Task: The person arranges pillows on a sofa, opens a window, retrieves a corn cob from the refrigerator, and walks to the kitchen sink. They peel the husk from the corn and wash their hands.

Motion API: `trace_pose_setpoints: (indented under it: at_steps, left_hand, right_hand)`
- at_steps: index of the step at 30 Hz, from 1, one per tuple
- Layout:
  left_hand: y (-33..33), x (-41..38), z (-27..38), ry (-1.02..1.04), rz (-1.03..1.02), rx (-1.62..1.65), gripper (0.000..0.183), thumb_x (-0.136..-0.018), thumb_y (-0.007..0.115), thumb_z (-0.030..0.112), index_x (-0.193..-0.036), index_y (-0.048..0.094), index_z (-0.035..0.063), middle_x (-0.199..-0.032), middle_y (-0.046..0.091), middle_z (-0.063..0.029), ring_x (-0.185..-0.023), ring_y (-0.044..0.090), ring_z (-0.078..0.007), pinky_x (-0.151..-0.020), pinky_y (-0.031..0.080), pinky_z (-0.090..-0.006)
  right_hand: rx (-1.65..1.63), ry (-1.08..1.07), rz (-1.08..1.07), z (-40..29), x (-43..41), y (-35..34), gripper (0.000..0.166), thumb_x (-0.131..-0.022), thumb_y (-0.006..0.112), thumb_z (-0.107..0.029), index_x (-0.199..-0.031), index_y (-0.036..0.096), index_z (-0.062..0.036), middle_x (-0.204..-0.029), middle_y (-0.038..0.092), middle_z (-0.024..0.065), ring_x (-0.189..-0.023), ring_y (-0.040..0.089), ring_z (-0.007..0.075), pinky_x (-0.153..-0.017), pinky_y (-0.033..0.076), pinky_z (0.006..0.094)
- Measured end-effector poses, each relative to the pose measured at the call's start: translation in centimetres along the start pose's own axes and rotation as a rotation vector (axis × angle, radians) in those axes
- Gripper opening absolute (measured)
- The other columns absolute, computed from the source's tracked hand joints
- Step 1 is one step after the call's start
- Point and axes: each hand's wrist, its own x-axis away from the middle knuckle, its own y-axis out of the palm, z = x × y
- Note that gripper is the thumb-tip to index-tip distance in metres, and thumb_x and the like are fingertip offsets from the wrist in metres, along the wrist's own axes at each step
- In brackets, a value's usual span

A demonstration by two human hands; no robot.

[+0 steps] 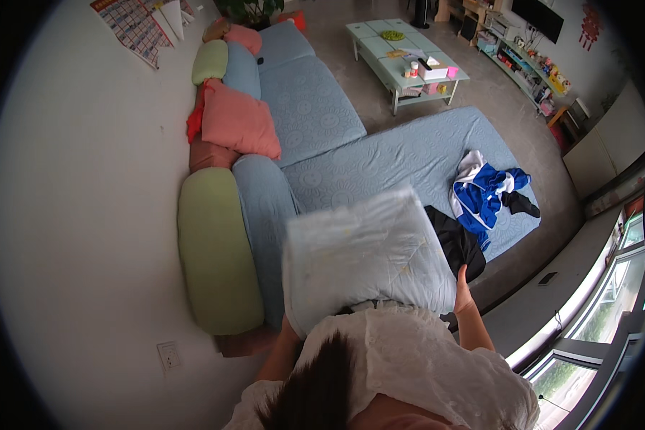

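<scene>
A folded white quilt [365,252] with a faint pattern is held up against my front, over the near part of the sofa. At its right edge my right hand [464,293] grips it, thumb up. My left hand [292,330] is at the lower left corner of the quilt, its fingers mostly hidden beneath or behind it. Just beyond the quilt's right edge lies a black cloth garment [457,242]. Next to it on the sofa seat are a blue and white jacket [481,188] and a small black cloth item [520,205].
The blue L-shaped sofa [312,113] carries a pink pillow [240,119] and a green cushion [220,252] along the wall. Beyond stands a glass coffee table [371,48] with several items. A wall with windows [604,301] runs along the right.
</scene>
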Motion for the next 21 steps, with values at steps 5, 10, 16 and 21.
trace_pose_setpoints:
  at_steps: [5, 10, 16, 21]
  left_hand:
    - [1.2, 1.9, 1.5, 0.023, -0.049, 0.14, 0.051, -0.077, 0.062, 0.028, -0.117, 0.048, -0.0006, -0.113, 0.054, -0.012, -0.105, 0.051, -0.0267, -0.091, 0.039, -0.0383]
    - [0.7, -2.5, 10.9, 0.264, 0.076, -0.301, 0.046, -0.073, 0.068, 0.021, -0.11, 0.053, -0.0025, -0.106, 0.058, -0.0115, -0.096, 0.056, -0.0246, -0.086, 0.043, -0.0363]
    - [9.8, 2.1, 23.2, 0.77, 0.116, -0.403, 0.042, -0.075, 0.066, 0.016, -0.11, 0.054, -0.0041, -0.106, 0.058, -0.0119, -0.095, 0.056, -0.0208, -0.085, 0.043, -0.0322]
    - [9.2, 1.1, 22.7, 0.727, 0.254, -0.365, 0.053, -0.072, 0.069, 0.021, -0.114, 0.049, -0.0052, -0.108, 0.056, -0.013, -0.097, 0.054, -0.0215, -0.086, 0.04, -0.0322]
  right_hand:
    - [0.527, 0.193, 0.437, -1.1, -3.0, -6.1, 0.044, -0.074, 0.068, -0.026, -0.111, 0.055, -0.006, -0.107, 0.057, 0.0069, -0.096, 0.055, 0.0192, -0.082, 0.045, 0.0354]
    - [0.894, -0.228, 0.38, -8.9, -4.7, 11.0, 0.036, -0.076, 0.065, -0.018, -0.107, 0.054, -0.0043, -0.1, 0.059, 0.0044, -0.091, 0.055, 0.0147, -0.08, 0.044, 0.0303]
    - [0.804, -0.533, 0.066, -16.5, -8.1, 13.4, 0.041, -0.079, 0.064, -0.022, -0.112, 0.05, -0.0012, -0.104, 0.058, 0.006, -0.093, 0.056, 0.0155, -0.083, 0.043, 0.0297]
    - [0.741, -0.485, 0.298, -16.2, -12.3, 10.4, 0.063, -0.079, 0.059, -0.043, -0.105, 0.051, 0.0139, -0.099, 0.059, 0.0186, -0.092, 0.057, 0.0217, -0.08, 0.044, 0.0303]
